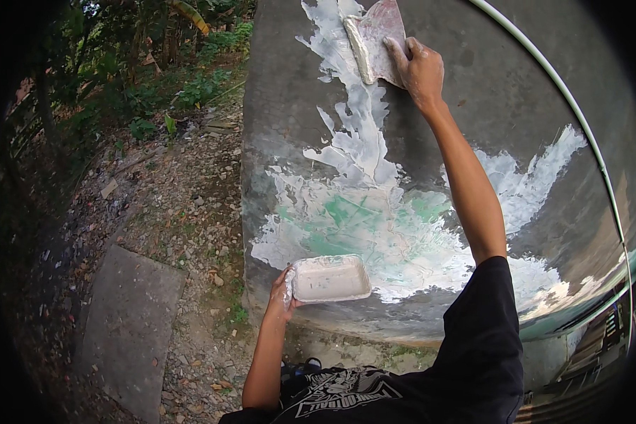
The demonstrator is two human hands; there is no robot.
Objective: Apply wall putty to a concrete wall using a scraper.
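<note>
My right hand [420, 67] is raised high against a grey concrete wall [487, 106] and grips a flat scraper blade [374, 39] loaded with a ridge of white putty. The blade lies on the wall at the top of a long white putty streak [360, 134]. Lower down, my left hand [281, 293] holds a shallow rectangular white tray [330, 278] by its left edge, close to the wall. The tray is smeared white inside. A broad patch of white putty with green showing through [374, 226] spreads across the wall above the tray.
A thin pale pipe [579, 116] curves down the wall at right. Gravel ground [184, 212] with a flat concrete slab [131, 318] lies to the left, and bushes [141, 56] stand beyond. A dark shoe [300, 367] shows at the wall's foot.
</note>
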